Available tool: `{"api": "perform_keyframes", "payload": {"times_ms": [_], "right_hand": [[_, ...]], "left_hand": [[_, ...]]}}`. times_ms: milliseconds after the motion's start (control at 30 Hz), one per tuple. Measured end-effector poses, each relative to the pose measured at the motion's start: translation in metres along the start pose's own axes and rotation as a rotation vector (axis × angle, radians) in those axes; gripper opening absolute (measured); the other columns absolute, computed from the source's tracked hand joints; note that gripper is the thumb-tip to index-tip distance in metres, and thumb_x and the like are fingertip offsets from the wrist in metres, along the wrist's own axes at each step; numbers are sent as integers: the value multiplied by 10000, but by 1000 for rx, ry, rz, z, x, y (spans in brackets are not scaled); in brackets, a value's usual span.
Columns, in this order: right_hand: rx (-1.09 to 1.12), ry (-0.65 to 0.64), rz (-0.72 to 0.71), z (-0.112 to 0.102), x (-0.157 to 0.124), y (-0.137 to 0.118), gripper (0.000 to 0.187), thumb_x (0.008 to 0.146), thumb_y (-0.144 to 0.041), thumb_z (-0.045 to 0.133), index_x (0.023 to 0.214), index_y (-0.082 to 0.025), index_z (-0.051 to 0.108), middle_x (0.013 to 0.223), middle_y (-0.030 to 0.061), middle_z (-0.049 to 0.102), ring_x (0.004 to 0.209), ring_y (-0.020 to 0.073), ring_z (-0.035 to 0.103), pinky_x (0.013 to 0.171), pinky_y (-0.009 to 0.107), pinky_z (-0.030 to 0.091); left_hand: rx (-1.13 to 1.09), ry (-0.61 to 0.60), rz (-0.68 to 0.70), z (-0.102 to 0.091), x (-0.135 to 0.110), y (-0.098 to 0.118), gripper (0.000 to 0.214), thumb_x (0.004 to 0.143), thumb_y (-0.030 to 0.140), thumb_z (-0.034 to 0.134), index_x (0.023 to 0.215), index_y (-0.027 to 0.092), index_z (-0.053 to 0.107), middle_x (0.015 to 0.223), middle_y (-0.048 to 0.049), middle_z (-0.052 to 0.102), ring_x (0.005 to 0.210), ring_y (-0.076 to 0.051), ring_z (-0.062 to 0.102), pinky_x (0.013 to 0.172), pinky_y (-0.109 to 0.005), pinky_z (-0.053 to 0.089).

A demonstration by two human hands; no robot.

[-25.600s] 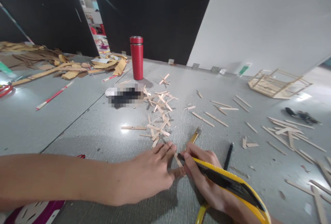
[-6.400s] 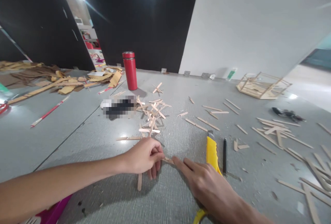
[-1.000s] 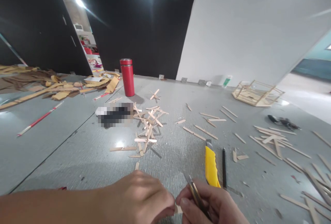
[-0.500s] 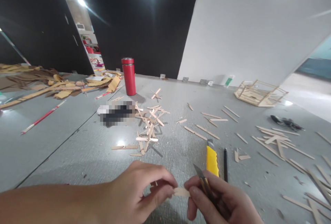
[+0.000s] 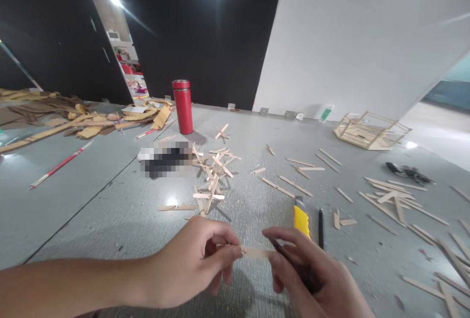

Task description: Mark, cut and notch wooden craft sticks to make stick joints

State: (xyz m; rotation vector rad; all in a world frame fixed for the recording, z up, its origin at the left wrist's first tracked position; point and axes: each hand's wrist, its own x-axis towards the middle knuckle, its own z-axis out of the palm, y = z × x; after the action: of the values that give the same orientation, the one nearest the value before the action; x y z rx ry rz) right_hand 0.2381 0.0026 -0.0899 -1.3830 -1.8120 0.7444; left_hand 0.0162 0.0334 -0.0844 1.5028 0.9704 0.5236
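Observation:
Between my hands a pale wooden craft stick (image 5: 257,252) is stretched level above the table. My left hand (image 5: 205,261) pinches its left end between thumb and fingers. At the other end, my right hand (image 5: 312,274) is closed around a dark craft knife (image 5: 276,243), its blade by the stick; most of the handle is hidden in the palm. The right thumb touches the stick's right end. Just beyond the right hand lie a yellow-handled cutter (image 5: 301,220) and a black pen (image 5: 320,227).
A pile of craft sticks (image 5: 215,171) lies ahead, with more sticks (image 5: 392,195) scattered right. A red flask (image 5: 182,107) stands behind. A wooden stick frame (image 5: 370,134) sits far right. Cardboard scraps (image 5: 88,122) cover the left back, before a black panel (image 5: 198,34).
Both hands have risen slightly, away from me. More of the stick shows between them. The knife has tilted from pointing up to lying lower across the right fingers.

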Motion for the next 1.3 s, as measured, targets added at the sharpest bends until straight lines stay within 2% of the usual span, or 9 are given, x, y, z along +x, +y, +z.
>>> {"api": "perform_keyframes", "payload": {"times_ms": [100,200,300,433,600,733,833,967,1300], "right_hand": [[-251,-94,-278,1,5,21,309,1068,-292,436,1245,-213,676,735,17,741,561,138,676,565,225,547],[-401,-212,-426,5,9,38,358,1064,-186,396,1282,-181,680,846,79,776,673,179,743,631,271,609],[-432,-244,-433,8,10,45,387,1058,-144,381,1325,-160,661,872,95,780,726,197,758,707,318,645],[-372,-241,-354,8,13,41,347,1061,-168,416,1280,-176,685,921,83,782,787,199,762,799,342,649],[-445,-260,-404,5,13,38,350,1055,-152,419,1283,-180,683,857,66,766,693,178,745,657,284,634],[-629,-292,-586,3,8,44,429,982,-21,418,1374,-79,582,873,91,753,659,197,738,622,324,644],[-733,-328,-683,3,6,47,513,891,53,435,1389,-36,520,849,78,727,608,224,724,521,357,632],[-796,-379,-673,3,6,46,615,825,82,436,1425,-53,461,855,57,710,583,223,715,501,366,626],[-834,-403,-679,4,7,46,678,788,89,434,1450,-54,412,868,48,698,587,229,720,499,374,626]], "left_hand": [[93,-16,-61,-5,10,-11,349,1034,400,459,794,176,578,672,17,617,480,-92,561,431,-186,402],[168,-12,-45,-11,19,-21,387,1035,350,439,708,173,545,623,9,600,468,-100,582,471,-206,425],[206,-18,-23,-13,22,-24,362,1029,304,439,712,173,556,618,6,607,489,-111,593,507,-225,438],[291,39,62,-12,19,-19,265,991,228,503,759,172,619,603,27,564,544,-114,514,556,-254,374],[311,71,78,-13,17,-18,115,934,179,588,907,179,700,701,20,621,631,-125,544,626,-266,407],[266,28,15,-14,20,-21,190,957,235,576,809,167,675,600,26,584,570,-120,555,571,-249,418],[211,-22,-48,-15,22,-22,297,984,294,541,747,157,657,616,-7,625,538,-124,580,501,-236,440],[132,-72,-121,-15,26,-25,317,1004,296,481,759,153,620,676,-37,675,490,-121,604,390,-205,427],[127,-79,-155,-18,30,-32,354,994,360,536,707,159,586,589,-20,638,450,-118,613,329,-172,397]]}}
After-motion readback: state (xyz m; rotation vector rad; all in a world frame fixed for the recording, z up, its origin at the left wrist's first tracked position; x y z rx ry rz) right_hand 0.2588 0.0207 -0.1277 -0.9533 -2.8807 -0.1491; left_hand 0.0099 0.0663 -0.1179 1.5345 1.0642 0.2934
